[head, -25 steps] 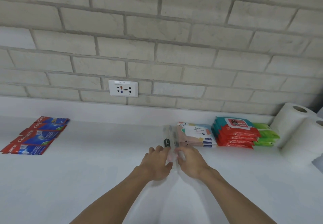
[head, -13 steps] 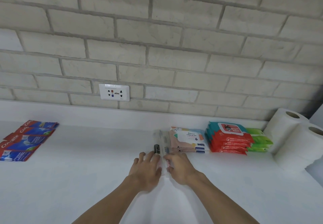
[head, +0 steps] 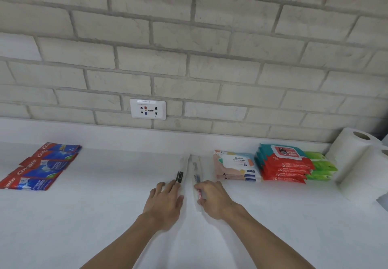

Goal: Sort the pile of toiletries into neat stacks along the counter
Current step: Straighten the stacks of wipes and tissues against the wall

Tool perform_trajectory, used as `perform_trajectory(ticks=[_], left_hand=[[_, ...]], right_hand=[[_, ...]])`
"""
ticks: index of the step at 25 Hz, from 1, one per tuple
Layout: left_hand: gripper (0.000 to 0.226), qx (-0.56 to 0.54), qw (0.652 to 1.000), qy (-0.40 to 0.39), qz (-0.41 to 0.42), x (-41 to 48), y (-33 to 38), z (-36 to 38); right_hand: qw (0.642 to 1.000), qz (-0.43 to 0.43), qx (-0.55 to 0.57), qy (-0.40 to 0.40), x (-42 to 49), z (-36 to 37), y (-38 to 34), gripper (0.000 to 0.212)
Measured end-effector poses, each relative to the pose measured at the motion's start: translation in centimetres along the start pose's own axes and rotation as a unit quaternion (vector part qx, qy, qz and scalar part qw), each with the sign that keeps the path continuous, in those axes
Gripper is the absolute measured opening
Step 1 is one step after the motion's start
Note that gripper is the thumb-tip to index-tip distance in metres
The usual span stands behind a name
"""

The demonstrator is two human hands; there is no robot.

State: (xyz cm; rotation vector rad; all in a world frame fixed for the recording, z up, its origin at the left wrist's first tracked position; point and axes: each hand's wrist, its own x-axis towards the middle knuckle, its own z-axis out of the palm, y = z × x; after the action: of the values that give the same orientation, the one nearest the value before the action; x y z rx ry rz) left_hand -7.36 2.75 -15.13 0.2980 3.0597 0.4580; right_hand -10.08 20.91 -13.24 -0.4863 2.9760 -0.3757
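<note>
Nearest me, two bare forearms reach out over the white counter [head: 105,216]. The left hand [head: 165,199] lies flat, its fingers straight and a little spread, the tips touching the near end of the black-labelled packet [head: 182,170]. The right hand [head: 214,199] has its fingers curled and pinches the near end of the second clear packet [head: 196,170]. That packet lies just beside the first, both long, slim and pointing toward the wall. I'd say the step in hand is squaring this pair into its own place in the row. The next move likely calls for a light, even nudge, since the slick film looks ready to slide or skew. Just right of the packets sits the pastel wipes stack [head: 235,168], then the red-and-teal wipes stack [head: 283,165], the green packs [head: 319,165] and the paper rolls [head: 357,159] at the far end. Well apart on the left, the toothpaste boxes [head: 39,168] lie fanned and overlapping. Behind a low white upstand, a socket plate [head: 147,109] sits in the pale brick wall [head: 210,48].
</note>
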Motion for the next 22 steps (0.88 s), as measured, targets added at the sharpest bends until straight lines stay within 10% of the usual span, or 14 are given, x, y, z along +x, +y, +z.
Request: perform_trajectory(ticks=[5,22], left_hand=[[0.054,0.012,0.999,0.005,-0.03,-1.7,-3.9,-0.4],[0.054,-0.019,0.991,0.021,-0.132,-7.1,-16.7,-4.7]], right_hand=[[0.999,0.007,0.02,-0.028,0.6,0.7,-3.3,0.002],[0.997,-0.069,0.034,-0.004,5.4,4.5,-17.2,0.027]])
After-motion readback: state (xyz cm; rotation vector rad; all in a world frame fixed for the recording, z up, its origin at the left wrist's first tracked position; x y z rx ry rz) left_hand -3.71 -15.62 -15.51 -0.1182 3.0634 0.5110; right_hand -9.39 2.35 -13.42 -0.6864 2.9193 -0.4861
